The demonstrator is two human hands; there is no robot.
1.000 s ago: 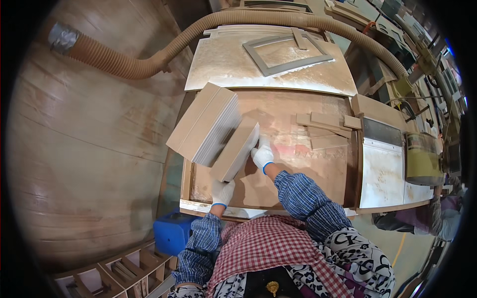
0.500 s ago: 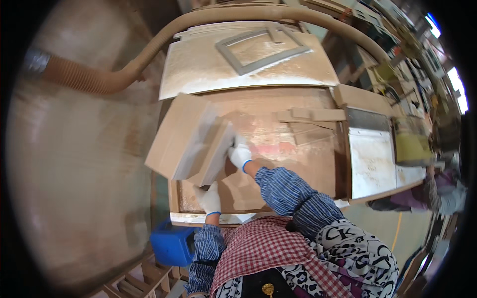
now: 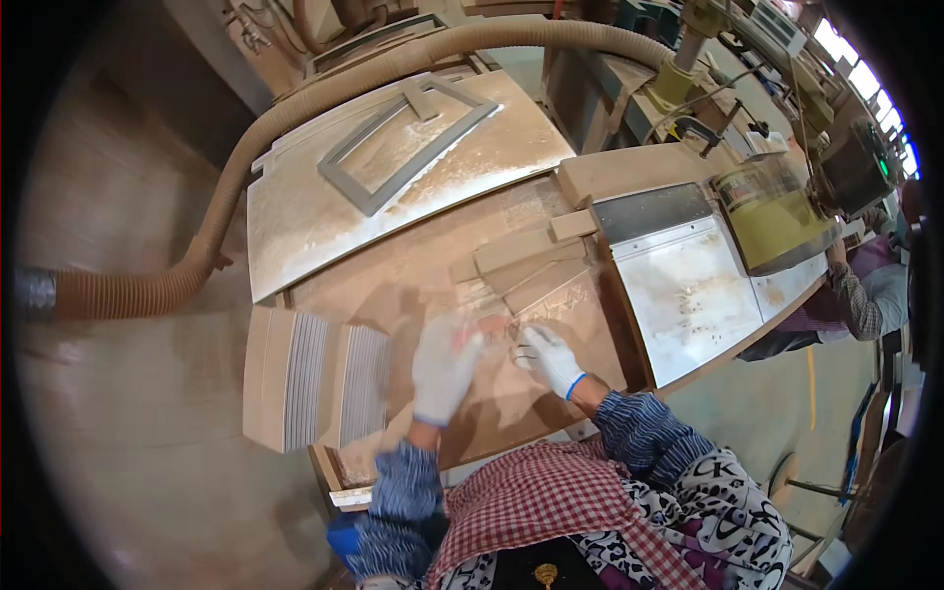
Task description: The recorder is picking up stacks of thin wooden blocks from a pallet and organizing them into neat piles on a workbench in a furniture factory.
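Both my hands wear white gloves and are over the brown worktable (image 3: 393, 265). My left hand (image 3: 442, 372) is smeared by motion, its thumb apart from the fingers; nothing shows in it. My right hand (image 3: 551, 360) is open, with fingers loosely bent and apart, near the loose wooden strips. Left of my left hand are two stacks of thin brown boards, a larger stack (image 3: 270, 379) and a smaller stack (image 3: 362, 383) beside it, their layered edges showing. Several flat wooden strips (image 3: 516, 248) lie beyond my right hand.
A grey rectangular frame (image 3: 369, 197) rests on the dusty pale panel (image 3: 285, 236) at the back. A ribbed hose (image 3: 236, 187) curves around it. On the right stand a white metal plate (image 3: 678, 295) and a yellow-green machine guard (image 3: 772, 221). Another person's sleeve (image 3: 855, 300) shows farther right.
My hands have let go of the board stacks, which now stand at the table's left side. Both hands have moved right, away from them. The view has turned toward the right.
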